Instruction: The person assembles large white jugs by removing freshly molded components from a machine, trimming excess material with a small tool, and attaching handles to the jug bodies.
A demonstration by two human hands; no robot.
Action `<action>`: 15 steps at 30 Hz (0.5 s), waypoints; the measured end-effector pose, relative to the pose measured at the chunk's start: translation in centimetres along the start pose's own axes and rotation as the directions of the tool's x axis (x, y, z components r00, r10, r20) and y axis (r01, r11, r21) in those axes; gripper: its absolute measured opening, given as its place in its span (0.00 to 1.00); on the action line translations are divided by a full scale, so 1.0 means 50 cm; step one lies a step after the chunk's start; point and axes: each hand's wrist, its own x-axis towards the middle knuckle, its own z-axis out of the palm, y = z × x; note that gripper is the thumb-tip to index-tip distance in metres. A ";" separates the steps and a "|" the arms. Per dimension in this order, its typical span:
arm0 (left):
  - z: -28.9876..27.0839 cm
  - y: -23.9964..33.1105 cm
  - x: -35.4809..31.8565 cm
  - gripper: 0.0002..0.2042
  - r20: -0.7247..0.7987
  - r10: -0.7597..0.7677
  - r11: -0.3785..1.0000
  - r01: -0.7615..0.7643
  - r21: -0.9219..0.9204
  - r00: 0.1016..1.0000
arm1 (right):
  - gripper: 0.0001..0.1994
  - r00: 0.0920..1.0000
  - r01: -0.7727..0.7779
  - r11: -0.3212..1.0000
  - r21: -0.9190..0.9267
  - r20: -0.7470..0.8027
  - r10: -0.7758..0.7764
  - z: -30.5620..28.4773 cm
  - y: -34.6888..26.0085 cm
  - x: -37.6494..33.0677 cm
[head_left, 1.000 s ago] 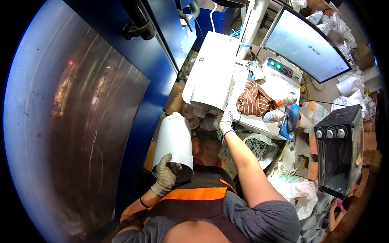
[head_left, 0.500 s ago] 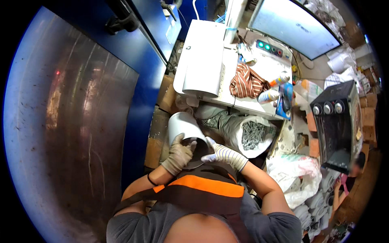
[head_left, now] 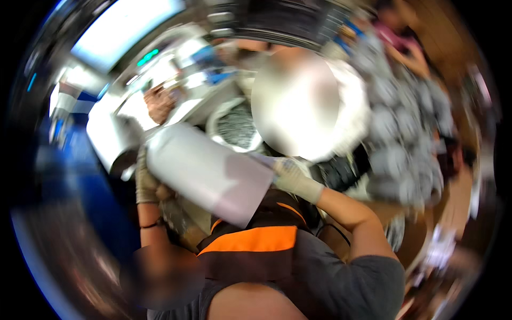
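Note:
A white hollow cylinder [head_left: 205, 170] lies slantwise across the front of my body, held up between my two gloved hands. At its left end is my left hand [head_left: 146, 181], its fingers partly hidden and smeared by motion. My right hand [head_left: 293, 177], in a pale glove, grips the right end, with some fingers behind the cylinder's edge. A brown and orange apron [head_left: 250, 242] is just below the cylinder.
Beyond the cylinder stands a sack of grey screws [head_left: 237, 127], with a white plastic bag [head_left: 354, 106] beside it. Several grey round parts [head_left: 394, 128] are stacked at the right, near another person [head_left: 402, 40]. A white curved piece [head_left: 106, 133] sits on the bench at left.
My view has swung to the right and blurred. The cylinder has gone from nearly upright to lying sideways, and my hands have moved apart to its two ends.

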 end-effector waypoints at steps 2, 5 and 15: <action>0.128 0.066 0.070 0.26 0.216 -0.129 0.963 0.174 -0.207 0.968 | 0.23 0.973 -0.056 0.978 0.201 -0.209 0.099 0.004 0.052 -0.093; 0.337 0.219 0.117 0.25 0.494 -0.181 0.980 0.198 0.018 0.851 | 0.20 0.943 -0.232 0.970 -0.069 -0.260 0.206 -0.052 0.064 -0.198; 0.785 0.091 0.064 0.27 0.938 -0.084 0.699 0.691 -0.184 0.335 | 0.14 0.338 -0.254 0.967 0.019 -0.935 0.107 -0.142 0.035 -0.459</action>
